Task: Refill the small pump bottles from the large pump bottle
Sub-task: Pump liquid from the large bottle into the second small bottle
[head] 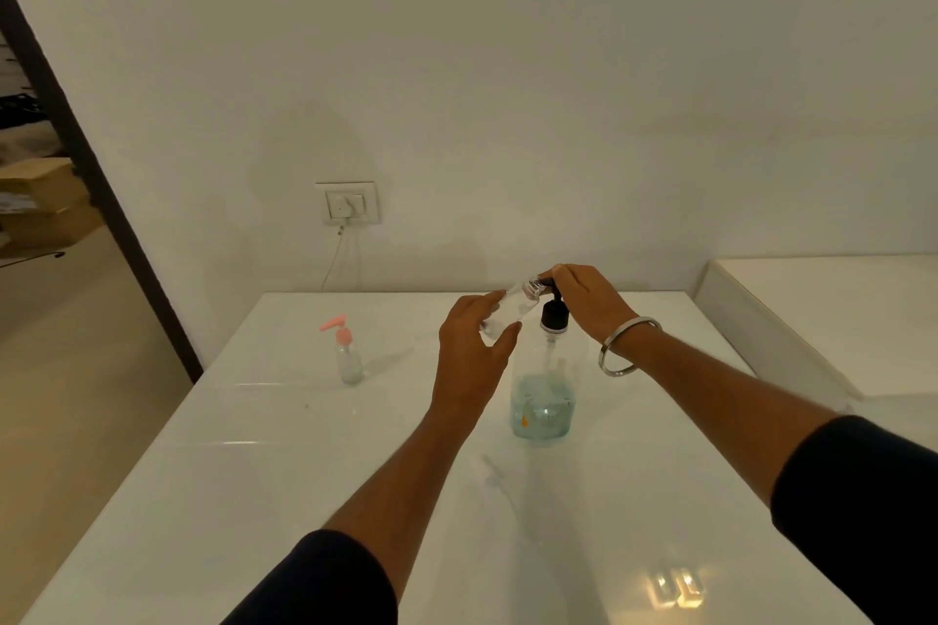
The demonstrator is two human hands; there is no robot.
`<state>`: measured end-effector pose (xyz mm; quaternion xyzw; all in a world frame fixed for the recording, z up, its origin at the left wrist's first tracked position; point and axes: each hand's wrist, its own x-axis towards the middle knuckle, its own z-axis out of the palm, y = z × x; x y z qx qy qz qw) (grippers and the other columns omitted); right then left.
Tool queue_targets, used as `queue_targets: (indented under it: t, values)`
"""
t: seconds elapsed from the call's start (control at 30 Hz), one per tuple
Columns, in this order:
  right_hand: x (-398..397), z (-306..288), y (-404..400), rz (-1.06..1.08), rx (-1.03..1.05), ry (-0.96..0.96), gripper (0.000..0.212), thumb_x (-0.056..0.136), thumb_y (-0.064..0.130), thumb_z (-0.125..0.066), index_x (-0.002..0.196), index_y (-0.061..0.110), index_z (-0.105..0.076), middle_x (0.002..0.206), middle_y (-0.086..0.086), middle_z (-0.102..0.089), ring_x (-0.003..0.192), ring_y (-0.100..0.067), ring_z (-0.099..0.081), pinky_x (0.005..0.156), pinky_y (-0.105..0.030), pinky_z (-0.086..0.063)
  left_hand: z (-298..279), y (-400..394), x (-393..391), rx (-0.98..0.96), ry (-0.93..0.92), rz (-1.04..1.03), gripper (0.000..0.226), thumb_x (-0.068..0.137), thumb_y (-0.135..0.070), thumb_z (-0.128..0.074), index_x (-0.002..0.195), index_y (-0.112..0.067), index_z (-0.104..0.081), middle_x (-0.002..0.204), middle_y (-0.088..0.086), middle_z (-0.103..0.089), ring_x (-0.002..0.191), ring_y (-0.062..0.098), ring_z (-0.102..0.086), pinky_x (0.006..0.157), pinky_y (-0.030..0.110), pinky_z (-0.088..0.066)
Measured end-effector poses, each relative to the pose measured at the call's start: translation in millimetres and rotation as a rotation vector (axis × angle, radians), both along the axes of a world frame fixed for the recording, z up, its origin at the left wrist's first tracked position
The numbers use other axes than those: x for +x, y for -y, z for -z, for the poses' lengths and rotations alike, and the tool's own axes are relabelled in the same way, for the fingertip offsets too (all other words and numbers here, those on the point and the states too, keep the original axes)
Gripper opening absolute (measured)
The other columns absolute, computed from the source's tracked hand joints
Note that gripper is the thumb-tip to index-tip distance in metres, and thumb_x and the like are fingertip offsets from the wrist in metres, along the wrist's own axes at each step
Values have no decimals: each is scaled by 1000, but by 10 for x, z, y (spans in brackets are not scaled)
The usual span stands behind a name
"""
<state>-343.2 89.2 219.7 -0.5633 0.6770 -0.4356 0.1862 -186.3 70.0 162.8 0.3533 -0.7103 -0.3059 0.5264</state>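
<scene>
- Landmark = large pump bottle [542, 401], upright mid-table [254, 497], black pump head on top, nozzle pointing left.
- Key relation: the open small bottle [510, 307] lies tilted, long axis running from low-left up to the right, its threaded mouth right at the nozzle tip — touching or just short of it, can't tell.
- Left hand [469, 355] grips the open small bottle round its lower body, fingers and thumb curled on it, just left of the large bottle's neck.
- Right hand [583, 299] sits atop the pump head, fingers curved over it — it's the nearer hand for the press; looks like pumping is the step in hand.
- Contents: large bottle holds bluish liquid in roughly its bottom third, rest clear. Open small bottle looks near empty; any liquid inside is too faint to call.
- Second small bottle [347, 355], pink pump fitted, stands well left of the large bottle; fill level unclear.
- Risk, imo: if the mouth slips off the nozzle, liquid lands on the table.
</scene>
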Motion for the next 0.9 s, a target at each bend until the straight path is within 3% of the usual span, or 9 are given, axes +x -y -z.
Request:
queue_targets:
  t: [0.33, 0.6, 0.77, 0.9]
  values:
    - [51, 168, 18, 21, -11, 95, 40, 100, 16, -27, 107, -1, -61, 106, -19, -64, 94, -24, -57, 81, -22, -41, 68, 31, -20, 13, 32, -15, 40, 79, -16, -74, 116, -17, -61, 104, -8, -59, 89, 2, -56, 76, 4, -42]
    - [49, 43, 24, 27, -14, 68, 41, 99, 18, -28, 107, 0, -63, 108, -17, -65, 100, -28, -60, 87, -29, -45, 46, -15, -16, 8, -3, 8, 40, 80, -19, -72, 118, -17, -60, 103, -7, -60, 90, 3, -57, 76, 9, -44]
    - [56, 89, -1, 9, -24, 66, 40, 100, 17, -27, 105, 1, -64, 104, -14, -65, 95, -22, -58, 86, -25, -43, 68, 1, -17, 10, -4, -2, 40, 80, -17, -72, 118, -16, -60, 104, -7, -61, 91, 1, -57, 76, 7, -43]
    - [53, 146, 30, 26, -3, 73, 40, 100, 16, -27, 107, 1, -63, 107, -19, -65, 100, -29, -59, 90, -30, -44, 130, 11, -39, 12, -3, -7, 39, 79, -16, -72, 116, -18, -61, 103, -8, -61, 91, 0, -57, 77, 8, -43]
